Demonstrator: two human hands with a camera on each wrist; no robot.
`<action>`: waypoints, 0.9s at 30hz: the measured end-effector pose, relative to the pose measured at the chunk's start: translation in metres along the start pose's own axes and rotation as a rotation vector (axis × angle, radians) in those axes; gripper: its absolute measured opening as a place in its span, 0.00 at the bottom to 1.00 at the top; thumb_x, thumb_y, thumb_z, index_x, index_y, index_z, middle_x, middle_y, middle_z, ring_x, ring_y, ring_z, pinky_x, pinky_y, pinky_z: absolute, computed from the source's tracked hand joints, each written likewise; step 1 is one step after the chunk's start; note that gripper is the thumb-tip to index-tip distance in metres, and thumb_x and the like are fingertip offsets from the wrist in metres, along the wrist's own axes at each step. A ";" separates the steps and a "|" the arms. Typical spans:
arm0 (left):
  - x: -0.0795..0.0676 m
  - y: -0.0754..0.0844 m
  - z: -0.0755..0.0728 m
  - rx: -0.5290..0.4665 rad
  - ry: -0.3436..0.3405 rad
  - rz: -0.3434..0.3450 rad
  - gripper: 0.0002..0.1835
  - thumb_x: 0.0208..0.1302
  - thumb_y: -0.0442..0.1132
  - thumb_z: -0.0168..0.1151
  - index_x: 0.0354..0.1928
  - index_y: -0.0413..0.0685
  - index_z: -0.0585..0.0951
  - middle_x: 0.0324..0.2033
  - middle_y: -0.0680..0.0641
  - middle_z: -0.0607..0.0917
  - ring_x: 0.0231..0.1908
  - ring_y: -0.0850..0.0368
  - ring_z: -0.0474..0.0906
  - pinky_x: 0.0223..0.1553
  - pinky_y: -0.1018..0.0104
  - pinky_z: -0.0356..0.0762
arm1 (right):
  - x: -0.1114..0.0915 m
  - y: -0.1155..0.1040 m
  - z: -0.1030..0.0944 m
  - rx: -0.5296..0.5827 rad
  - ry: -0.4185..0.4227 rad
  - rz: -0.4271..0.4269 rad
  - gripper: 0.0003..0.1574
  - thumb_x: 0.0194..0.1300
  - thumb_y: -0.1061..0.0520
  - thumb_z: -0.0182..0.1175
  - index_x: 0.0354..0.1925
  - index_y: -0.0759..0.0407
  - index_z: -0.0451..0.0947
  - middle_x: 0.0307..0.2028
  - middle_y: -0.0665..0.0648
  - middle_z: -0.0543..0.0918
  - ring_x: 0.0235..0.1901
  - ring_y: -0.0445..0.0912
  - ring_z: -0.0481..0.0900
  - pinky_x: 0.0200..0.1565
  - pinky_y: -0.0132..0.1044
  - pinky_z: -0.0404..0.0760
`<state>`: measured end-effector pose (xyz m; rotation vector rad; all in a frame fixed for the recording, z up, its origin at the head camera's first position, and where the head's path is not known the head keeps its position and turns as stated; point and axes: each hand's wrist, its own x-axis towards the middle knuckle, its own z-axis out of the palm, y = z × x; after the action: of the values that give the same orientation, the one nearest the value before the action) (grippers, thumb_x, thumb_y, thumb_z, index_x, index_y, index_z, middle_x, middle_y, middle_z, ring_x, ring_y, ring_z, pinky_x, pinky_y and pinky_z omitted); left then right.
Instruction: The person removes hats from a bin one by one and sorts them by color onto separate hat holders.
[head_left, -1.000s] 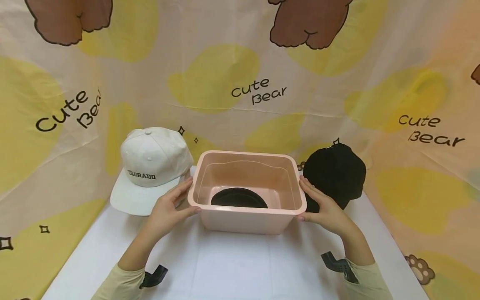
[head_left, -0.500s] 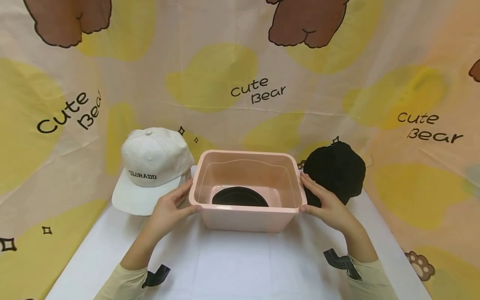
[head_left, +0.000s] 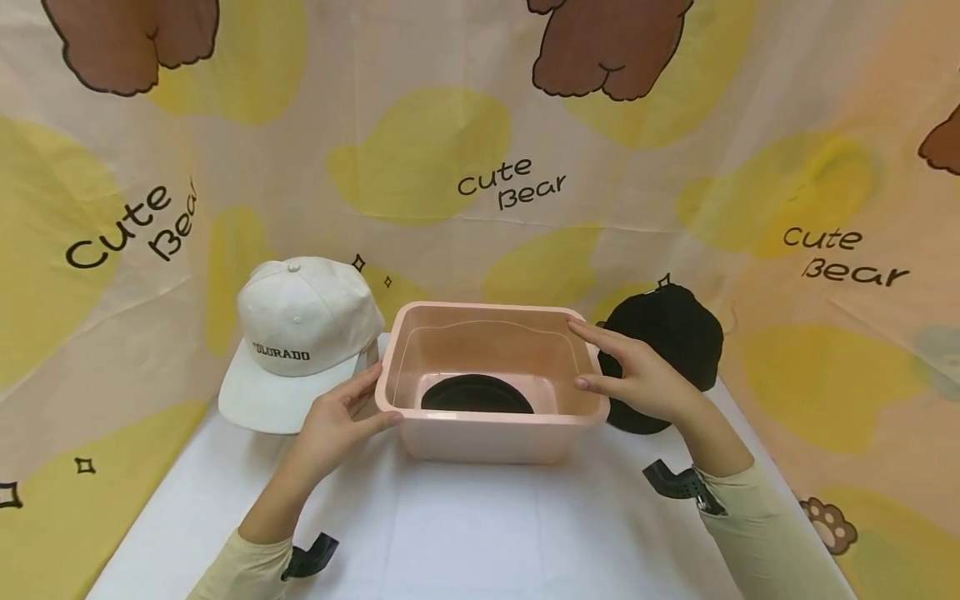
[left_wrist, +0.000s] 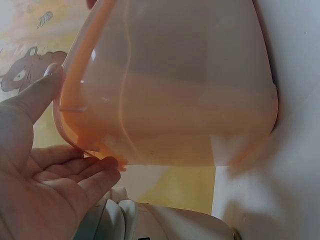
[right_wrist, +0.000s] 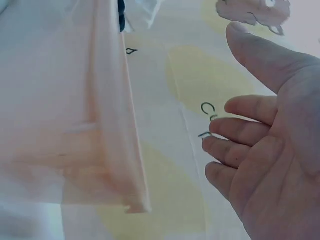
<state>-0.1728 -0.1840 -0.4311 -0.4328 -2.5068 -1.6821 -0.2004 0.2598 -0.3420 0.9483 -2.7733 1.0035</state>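
Note:
A pink plastic tub point(head_left: 483, 440) stands on the white table, with a black round item point(head_left: 477, 394) lying inside it. My left hand point(head_left: 337, 425) holds the tub's left end; its thumb lies at the rim and its fingers reach below the rim, as the left wrist view shows. My right hand point(head_left: 645, 379) is off the tub, raised over its right end, thumb and fingers spread and holding nothing. In the right wrist view a gap separates that hand point(right_wrist: 265, 135) from the tub's edge point(right_wrist: 117, 125).
Left of the tub sits a white cap point(head_left: 307, 317) lettered COLORADO. A black cap point(head_left: 667, 333) lies to the right, partly behind my right hand. Printed cloth point(head_left: 420, 158) hangs close behind and on both sides of the white table point(head_left: 465, 525).
My right hand has let go of the tub's right end and moved up and a little to the left. My left hand keeps its hold, and the tub stays in place.

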 end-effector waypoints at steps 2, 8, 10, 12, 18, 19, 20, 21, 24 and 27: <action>-0.001 -0.001 0.000 0.008 0.003 0.003 0.49 0.54 0.47 0.81 0.74 0.39 0.68 0.70 0.40 0.74 0.69 0.48 0.72 0.67 0.62 0.73 | 0.010 -0.006 -0.005 -0.010 -0.042 -0.004 0.50 0.66 0.47 0.71 0.79 0.51 0.60 0.77 0.54 0.63 0.76 0.56 0.60 0.74 0.61 0.64; -0.001 -0.002 0.000 -0.012 0.006 0.009 0.48 0.54 0.47 0.81 0.74 0.38 0.68 0.72 0.40 0.71 0.69 0.48 0.71 0.67 0.63 0.73 | 0.046 -0.022 -0.017 -0.027 -0.151 -0.008 0.48 0.67 0.44 0.70 0.78 0.49 0.62 0.76 0.51 0.67 0.75 0.52 0.64 0.73 0.58 0.68; -0.001 -0.003 0.001 -0.018 0.004 0.008 0.48 0.54 0.47 0.81 0.74 0.37 0.68 0.72 0.41 0.71 0.70 0.48 0.71 0.67 0.62 0.73 | 0.059 -0.026 -0.017 -0.032 -0.213 -0.007 0.46 0.67 0.43 0.70 0.77 0.48 0.64 0.74 0.50 0.69 0.74 0.50 0.66 0.73 0.56 0.69; -0.001 -0.002 0.001 -0.022 0.003 0.007 0.48 0.54 0.47 0.81 0.74 0.37 0.68 0.72 0.41 0.70 0.70 0.48 0.70 0.67 0.60 0.72 | 0.072 -0.031 -0.015 -0.057 -0.291 -0.016 0.44 0.67 0.43 0.69 0.76 0.46 0.66 0.73 0.48 0.71 0.73 0.49 0.68 0.72 0.54 0.70; -0.001 -0.005 0.000 -0.010 0.009 0.014 0.48 0.54 0.48 0.81 0.73 0.37 0.69 0.73 0.41 0.70 0.70 0.48 0.70 0.67 0.60 0.73 | 0.110 -0.038 -0.001 -0.087 -0.501 -0.078 0.41 0.67 0.45 0.70 0.74 0.46 0.69 0.70 0.49 0.75 0.72 0.49 0.69 0.74 0.50 0.69; -0.001 -0.005 0.000 -0.004 0.011 0.016 0.48 0.54 0.48 0.81 0.73 0.38 0.69 0.73 0.41 0.70 0.70 0.48 0.71 0.67 0.60 0.73 | 0.115 -0.039 0.002 -0.070 -0.530 -0.080 0.41 0.67 0.45 0.70 0.74 0.48 0.70 0.70 0.49 0.75 0.72 0.49 0.70 0.74 0.48 0.70; -0.001 -0.005 0.000 -0.001 0.014 0.019 0.48 0.54 0.48 0.81 0.73 0.38 0.69 0.73 0.41 0.70 0.70 0.48 0.71 0.67 0.60 0.74 | 0.120 -0.040 0.004 -0.044 -0.560 -0.082 0.40 0.67 0.46 0.70 0.74 0.49 0.70 0.70 0.51 0.75 0.72 0.50 0.70 0.74 0.47 0.70; -0.001 -0.004 0.000 0.005 0.016 0.022 0.48 0.54 0.49 0.81 0.73 0.38 0.69 0.72 0.41 0.70 0.69 0.48 0.71 0.67 0.59 0.74 | 0.125 -0.040 0.007 -0.016 -0.586 -0.081 0.40 0.67 0.47 0.70 0.73 0.51 0.70 0.70 0.52 0.75 0.71 0.50 0.71 0.74 0.47 0.70; -0.002 -0.003 0.001 0.006 0.020 0.027 0.48 0.54 0.48 0.81 0.73 0.38 0.69 0.72 0.40 0.70 0.69 0.48 0.72 0.67 0.58 0.74 | 0.136 -0.039 0.015 0.047 -0.650 -0.069 0.38 0.68 0.49 0.70 0.72 0.54 0.72 0.69 0.55 0.77 0.69 0.50 0.73 0.72 0.45 0.73; -0.002 -0.001 0.002 -0.005 0.013 0.019 0.48 0.54 0.48 0.81 0.73 0.37 0.69 0.73 0.40 0.69 0.70 0.48 0.71 0.66 0.66 0.75 | 0.143 -0.033 0.026 0.079 -0.699 -0.053 0.36 0.68 0.51 0.70 0.70 0.56 0.73 0.67 0.58 0.78 0.67 0.50 0.76 0.69 0.43 0.76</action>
<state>-0.1716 -0.1832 -0.4331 -0.4430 -2.4825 -1.6787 -0.2938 0.1479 -0.3101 1.6442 -3.2216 0.9080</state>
